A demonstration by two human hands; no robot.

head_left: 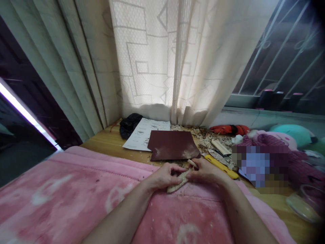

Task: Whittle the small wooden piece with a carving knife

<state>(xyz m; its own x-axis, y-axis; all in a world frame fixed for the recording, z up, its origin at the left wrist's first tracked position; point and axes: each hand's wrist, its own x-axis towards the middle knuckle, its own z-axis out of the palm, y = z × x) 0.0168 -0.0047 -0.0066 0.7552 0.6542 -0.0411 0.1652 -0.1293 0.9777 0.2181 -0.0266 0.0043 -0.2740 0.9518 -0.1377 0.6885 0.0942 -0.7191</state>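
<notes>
My left hand (164, 176) pinches a pale, speckled flat piece (179, 183) low over the pink blanket. Its kind is hard to make out. My right hand (204, 172) is closed round a small pale wooden stick (193, 164), whose end sticks out past the fingers. The right fingers also touch the upper end of the speckled piece. Just beyond both hands lies a brown sheet (174, 145) that looks like sandpaper, with whitish dust on it. A yellow utility knife (221, 166) lies right of my right hand.
A pink blanket (83, 196) covers the near side. On the wooden tabletop (111, 144) are a white printed sheet (137, 135), a black plastic bag (130, 124), wood shavings (203, 134), a pale wooden block (220, 148), a red folded bundle (230, 129) and a glass bowl (304, 205).
</notes>
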